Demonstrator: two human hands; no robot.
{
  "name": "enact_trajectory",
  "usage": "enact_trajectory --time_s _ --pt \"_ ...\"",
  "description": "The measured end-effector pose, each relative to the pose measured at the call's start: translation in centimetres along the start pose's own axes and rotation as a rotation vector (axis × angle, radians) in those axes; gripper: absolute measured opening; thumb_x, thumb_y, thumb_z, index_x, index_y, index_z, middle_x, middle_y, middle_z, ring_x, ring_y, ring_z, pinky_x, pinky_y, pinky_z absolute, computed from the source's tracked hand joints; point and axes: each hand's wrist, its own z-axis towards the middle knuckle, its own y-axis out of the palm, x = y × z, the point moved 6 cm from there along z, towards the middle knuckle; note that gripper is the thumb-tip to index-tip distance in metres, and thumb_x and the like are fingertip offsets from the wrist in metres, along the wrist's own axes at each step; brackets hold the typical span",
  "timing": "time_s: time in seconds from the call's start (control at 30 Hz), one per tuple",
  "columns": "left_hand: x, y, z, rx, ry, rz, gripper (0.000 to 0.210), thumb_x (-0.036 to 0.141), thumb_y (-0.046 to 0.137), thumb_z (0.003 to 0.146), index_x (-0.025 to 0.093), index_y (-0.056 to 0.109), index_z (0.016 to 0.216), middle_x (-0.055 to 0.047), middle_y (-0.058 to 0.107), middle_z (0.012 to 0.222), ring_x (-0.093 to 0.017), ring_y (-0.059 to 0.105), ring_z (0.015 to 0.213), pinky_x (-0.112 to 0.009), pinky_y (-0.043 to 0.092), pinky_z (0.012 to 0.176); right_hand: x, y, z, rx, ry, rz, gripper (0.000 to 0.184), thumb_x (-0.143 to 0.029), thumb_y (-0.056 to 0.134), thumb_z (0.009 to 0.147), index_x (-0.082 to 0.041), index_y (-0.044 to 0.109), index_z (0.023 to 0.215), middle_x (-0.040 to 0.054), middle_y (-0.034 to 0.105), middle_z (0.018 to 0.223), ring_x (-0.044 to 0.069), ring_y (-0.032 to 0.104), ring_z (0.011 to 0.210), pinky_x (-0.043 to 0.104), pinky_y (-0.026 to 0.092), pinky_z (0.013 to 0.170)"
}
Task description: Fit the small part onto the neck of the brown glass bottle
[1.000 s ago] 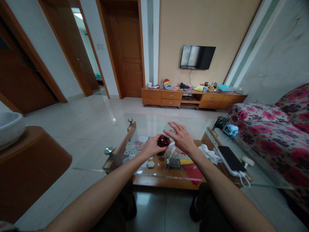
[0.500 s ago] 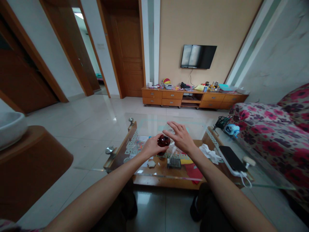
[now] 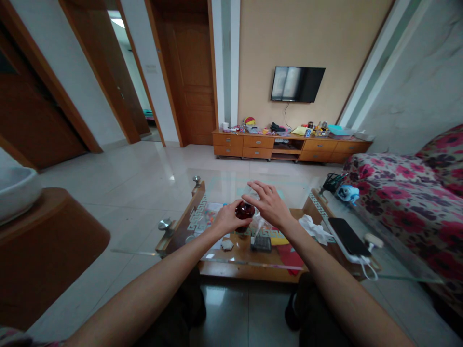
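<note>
Dark red round object [image 3: 245,210] sits over glass tabletop [image 3: 231,190], left hand [image 3: 227,219] curled around its near side, gripping it; right hand [image 3: 269,206] open, fingers spread, thumb side touching object top. Risks: one-hand hold slips, object drops on glass, chips it; right forearm near crumpled tissue [image 3: 314,226] and phone [image 3: 347,236], could sweep them off table edge

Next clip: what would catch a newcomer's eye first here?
At centre, over the glass coffee table, the left hand grips a small dark red jar while the right hand, fingers spread, rests at its top. A floral sofa fills the right side, and a wall-mounted television hangs straight ahead.
</note>
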Motion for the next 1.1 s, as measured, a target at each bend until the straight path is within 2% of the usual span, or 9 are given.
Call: enact_trajectory --time_s 0.5,0.83,1.1 --pt "-1.3 -0.3 -0.4 -0.009 -0.041 -0.048 0.069 0.064 0.082 0.073 0.029 0.064 0.13 -0.003 0.079 0.102 -0.026 0.074 0.089 -0.031 0.053 0.075 -1.4 -0.1 1.4 0.009 -0.044 -0.018 0.048 -0.015 0.07 0.095 -0.034 0.06 0.138 0.01 0.04 0.166 0.036 0.037 0.147 0.054 0.04 0.109" --pt "-1.9 -0.6 -0.6 -0.009 -0.057 -0.065 0.071 0.06 0.085 0.07 0.027 0.064 0.129 -0.004 0.079 0.104 -0.027 0.074 0.09 -0.032 0.054 0.076 -2.3 -0.5 2.2 -0.03 -0.076 -0.065 0.048 -0.017 0.072 0.094 -0.033 0.06 0.137 0.0102 0.041 0.165 0.036 0.037 0.146 0.052 0.039 0.108" --pt "-2.2 -0.8 -0.8 0.001 -0.057 -0.005 0.072 0.061 0.085 0.07 0.023 0.065 0.128 -0.005 0.078 0.098 -0.028 0.074 0.085 -0.032 0.053 0.07 -3.2 -0.6 2.8 -0.065 -0.113 -0.069 0.049 -0.015 0.069 0.096 -0.033 0.058 0.14 0.0091 0.038 0.167 0.036 0.036 0.148 0.054 0.038 0.111"
